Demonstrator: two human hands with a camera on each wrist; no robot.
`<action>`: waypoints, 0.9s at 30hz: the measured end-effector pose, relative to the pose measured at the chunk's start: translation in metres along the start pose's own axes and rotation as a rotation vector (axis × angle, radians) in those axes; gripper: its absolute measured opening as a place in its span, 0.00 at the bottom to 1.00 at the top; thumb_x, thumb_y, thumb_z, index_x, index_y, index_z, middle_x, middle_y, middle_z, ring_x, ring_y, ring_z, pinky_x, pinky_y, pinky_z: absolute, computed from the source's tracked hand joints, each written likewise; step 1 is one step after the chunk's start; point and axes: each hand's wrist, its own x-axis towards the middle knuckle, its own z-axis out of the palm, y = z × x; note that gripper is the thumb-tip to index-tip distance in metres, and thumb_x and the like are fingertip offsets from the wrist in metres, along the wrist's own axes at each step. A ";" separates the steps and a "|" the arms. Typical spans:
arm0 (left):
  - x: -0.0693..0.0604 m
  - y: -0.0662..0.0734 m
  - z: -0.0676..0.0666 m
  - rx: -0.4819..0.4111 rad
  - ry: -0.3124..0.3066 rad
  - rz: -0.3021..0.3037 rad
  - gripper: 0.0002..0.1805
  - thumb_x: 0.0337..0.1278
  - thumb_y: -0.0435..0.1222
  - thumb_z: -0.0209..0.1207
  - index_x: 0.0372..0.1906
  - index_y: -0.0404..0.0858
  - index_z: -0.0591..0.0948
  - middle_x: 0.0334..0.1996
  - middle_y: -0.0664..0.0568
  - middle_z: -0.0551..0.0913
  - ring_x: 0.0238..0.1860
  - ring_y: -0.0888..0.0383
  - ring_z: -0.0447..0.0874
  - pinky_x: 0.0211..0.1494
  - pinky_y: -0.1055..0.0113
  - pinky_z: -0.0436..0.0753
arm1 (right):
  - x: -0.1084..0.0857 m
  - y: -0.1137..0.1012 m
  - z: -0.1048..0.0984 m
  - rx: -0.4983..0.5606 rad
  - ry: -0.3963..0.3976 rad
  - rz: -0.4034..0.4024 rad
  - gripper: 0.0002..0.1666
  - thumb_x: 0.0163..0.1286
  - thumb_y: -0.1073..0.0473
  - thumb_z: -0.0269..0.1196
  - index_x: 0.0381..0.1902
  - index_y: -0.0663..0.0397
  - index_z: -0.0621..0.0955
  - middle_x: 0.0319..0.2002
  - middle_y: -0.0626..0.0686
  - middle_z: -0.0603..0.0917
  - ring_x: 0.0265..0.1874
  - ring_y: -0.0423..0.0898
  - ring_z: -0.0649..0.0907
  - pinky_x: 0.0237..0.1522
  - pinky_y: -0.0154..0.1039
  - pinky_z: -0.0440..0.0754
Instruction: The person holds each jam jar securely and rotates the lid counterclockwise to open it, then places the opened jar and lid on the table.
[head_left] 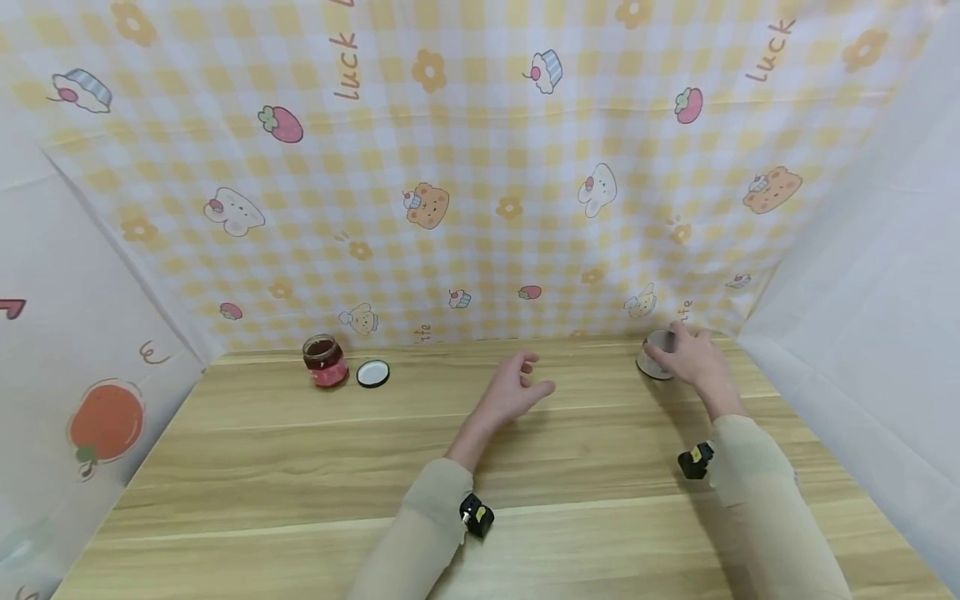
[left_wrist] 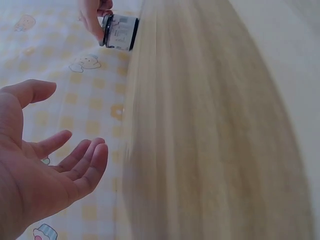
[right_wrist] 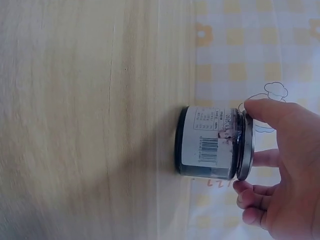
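At the back right of the table, a glass jar (right_wrist: 207, 142) with a white barcode label stands upright with its metal lid (right_wrist: 246, 145) on. My right hand (head_left: 693, 360) grips this lid from above, thumb on one side of the rim and fingers on the other. Dark smears show on the glass under the lid. Over the middle of the table my left hand (head_left: 510, 390) holds nothing, its fingers loosely bent and thumb apart; the left wrist view shows its bare palm (left_wrist: 45, 175).
At the back left stands an uncovered jar (head_left: 326, 362) with dark red contents and a pink label. A white round lid (head_left: 372, 373) with a dark rim lies beside it on the wooden table (head_left: 300, 483). A checked cloth (head_left: 480, 167) hangs behind the table.
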 end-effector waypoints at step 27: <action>0.021 0.007 0.046 0.091 -0.035 -0.064 0.42 0.56 0.55 0.69 0.70 0.39 0.70 0.59 0.43 0.75 0.57 0.48 0.75 0.56 0.52 0.77 | -0.001 -0.013 0.004 0.002 0.023 -0.037 0.44 0.63 0.27 0.62 0.48 0.66 0.72 0.35 0.67 0.80 0.28 0.58 0.78 0.24 0.45 0.73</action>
